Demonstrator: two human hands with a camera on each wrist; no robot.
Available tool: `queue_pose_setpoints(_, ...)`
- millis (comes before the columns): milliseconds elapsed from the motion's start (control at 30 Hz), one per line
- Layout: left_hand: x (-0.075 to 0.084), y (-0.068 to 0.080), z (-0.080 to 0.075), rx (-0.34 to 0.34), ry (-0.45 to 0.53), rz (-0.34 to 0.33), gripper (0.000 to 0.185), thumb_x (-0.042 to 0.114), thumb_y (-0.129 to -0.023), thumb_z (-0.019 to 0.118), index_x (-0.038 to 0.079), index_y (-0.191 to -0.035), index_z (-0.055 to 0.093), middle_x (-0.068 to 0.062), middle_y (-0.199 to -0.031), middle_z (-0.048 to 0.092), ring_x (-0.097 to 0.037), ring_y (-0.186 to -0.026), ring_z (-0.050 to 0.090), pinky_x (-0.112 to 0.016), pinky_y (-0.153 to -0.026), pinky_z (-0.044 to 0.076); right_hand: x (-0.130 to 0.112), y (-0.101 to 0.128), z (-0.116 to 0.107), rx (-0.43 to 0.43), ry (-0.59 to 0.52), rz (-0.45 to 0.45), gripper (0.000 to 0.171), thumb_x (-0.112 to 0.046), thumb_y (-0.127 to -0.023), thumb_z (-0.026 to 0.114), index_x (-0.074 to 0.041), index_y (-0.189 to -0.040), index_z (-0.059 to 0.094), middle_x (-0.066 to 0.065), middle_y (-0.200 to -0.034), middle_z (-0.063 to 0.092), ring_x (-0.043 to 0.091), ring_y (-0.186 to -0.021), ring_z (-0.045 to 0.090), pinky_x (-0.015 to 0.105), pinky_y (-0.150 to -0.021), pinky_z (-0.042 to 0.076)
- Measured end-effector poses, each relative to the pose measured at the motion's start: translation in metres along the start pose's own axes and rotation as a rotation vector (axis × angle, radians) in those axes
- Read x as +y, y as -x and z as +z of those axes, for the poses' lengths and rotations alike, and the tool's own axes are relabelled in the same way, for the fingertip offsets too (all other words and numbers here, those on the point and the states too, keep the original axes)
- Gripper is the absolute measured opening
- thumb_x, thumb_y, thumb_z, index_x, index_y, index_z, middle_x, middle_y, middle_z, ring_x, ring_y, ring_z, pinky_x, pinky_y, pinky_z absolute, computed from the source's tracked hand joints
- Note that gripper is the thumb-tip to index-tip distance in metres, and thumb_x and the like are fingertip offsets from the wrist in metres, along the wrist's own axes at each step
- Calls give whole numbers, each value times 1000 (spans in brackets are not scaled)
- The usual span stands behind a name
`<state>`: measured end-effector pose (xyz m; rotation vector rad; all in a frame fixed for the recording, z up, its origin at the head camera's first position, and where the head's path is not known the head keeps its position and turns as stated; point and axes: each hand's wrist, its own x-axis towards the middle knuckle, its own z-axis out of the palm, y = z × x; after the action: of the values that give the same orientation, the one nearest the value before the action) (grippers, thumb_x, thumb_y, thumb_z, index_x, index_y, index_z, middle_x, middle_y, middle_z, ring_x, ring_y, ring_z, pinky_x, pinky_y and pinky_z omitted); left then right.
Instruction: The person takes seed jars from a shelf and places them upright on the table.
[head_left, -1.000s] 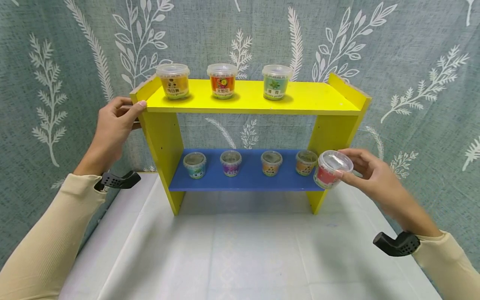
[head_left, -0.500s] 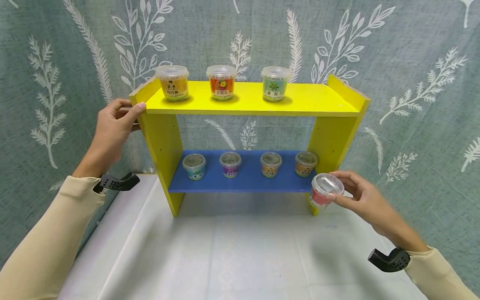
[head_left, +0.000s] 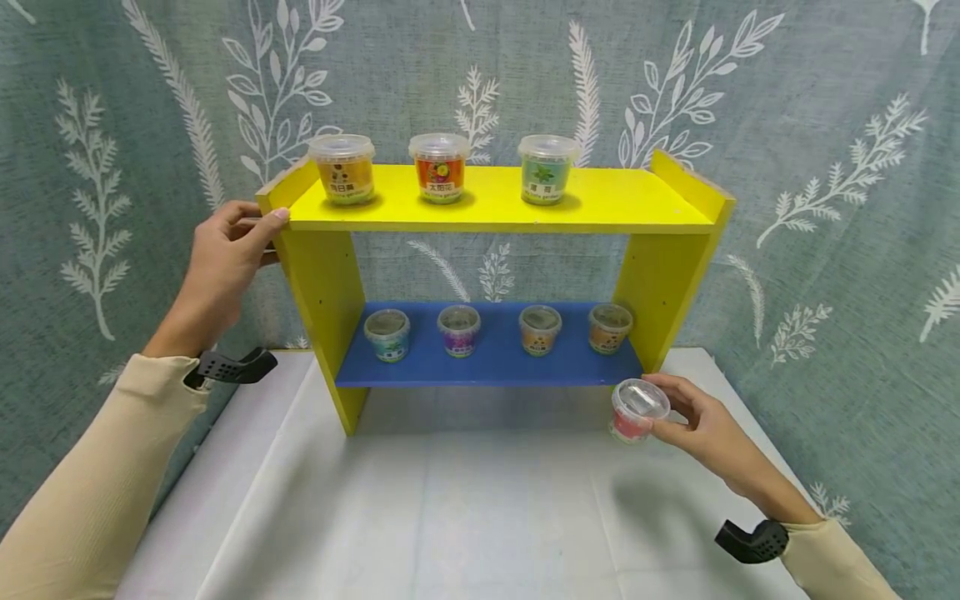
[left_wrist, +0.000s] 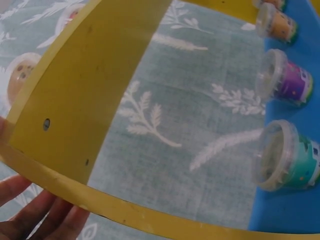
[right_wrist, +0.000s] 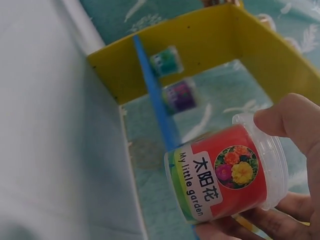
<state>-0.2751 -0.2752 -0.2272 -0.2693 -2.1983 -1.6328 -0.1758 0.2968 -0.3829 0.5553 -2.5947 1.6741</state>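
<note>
From here the right foot of the yellow shelf (head_left: 322,304) is hidden behind the red My little garden cup (head_left: 634,414), pinched in the right hand (head_left: 701,433), left of its palm. The left hand (head_left: 225,260) grips the shelf's corner.

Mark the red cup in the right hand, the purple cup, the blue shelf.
red cup (right_wrist: 227,170): right wrist view, on its printed label
purple cup (head_left: 459,340): head view, on its label
blue shelf (head_left: 498,354): head view, bare patch of its top
</note>
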Motion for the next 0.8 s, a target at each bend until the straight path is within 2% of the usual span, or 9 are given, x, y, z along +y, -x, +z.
queue_pose_setpoints(200, 0, 1, -1, -4, -44, -4, 39, 44, -101, 64, 17, -128, 57, 1, -118, 61, -13, -102, 64, -15, -82, 54, 17, 1, 6, 5, -6, 40, 56, -15, -100, 70, -8, -150, 46, 19, -143, 54, 0, -121, 57, 26, -89, 55)
queue_pose_setpoints(400, 2, 1, -1, -4, -11, 1, 38, 43, -100, 66, 16, -126, 58, 0, -117, 61, -14, -102, 64, -14, -81, 53, 32, 2, 11, 9, 6, 50, 56, -17, -99, 71, -8, -149, 46, 16, -142, 56, 4, -122, 56, 26, -92, 54)
queue_pose_setpoints(533, 2, 1, -1, -4, -26, -1, 38, 44, -101, 65, 16, -127, 57, 1, -117, 61, -14, -103, 64, -14, -82, 54, 43, 3, 14, 13, 18, 83, 57, -21, -97, 74, -11, -147, 48, 14, -140, 57, 20, -128, 56, 26, -92, 53)
queue_pose_setpoints(633, 2, 2, -1, -2, -53, -1, 40, 45, -101, 63, 17, -129, 57, 1, -118, 60, -14, -103, 64, -14, -82, 54, 51, 3, 17, 12, 10, 100, 58, -21, -97, 75, -9, -147, 47, 16, -141, 56, 36, -133, 51, 26, -91, 54)
queue_pose_setpoints(700, 2, 2, -1, 0, -52, 0, 40, 45, -101, 64, 17, -128, 57, 1, -118, 61, -14, -103, 64, -14, -82, 54, 56, 3, 19, 12, 2, 107, 59, -20, -97, 75, -7, -147, 47, 18, -142, 55, 41, -134, 49, 26, -90, 54)
queue_pose_setpoints(800, 2, 2, -1, -1, -45, -1, 39, 45, -101, 64, 17, -127, 57, 1, -118, 62, -14, -102, 65, -15, -82, 54, 62, 4, 21, 16, -9, 122, 60, -20, -96, 76, -6, -146, 47, 20, -142, 54, 30, -131, 53, 27, -90, 55)
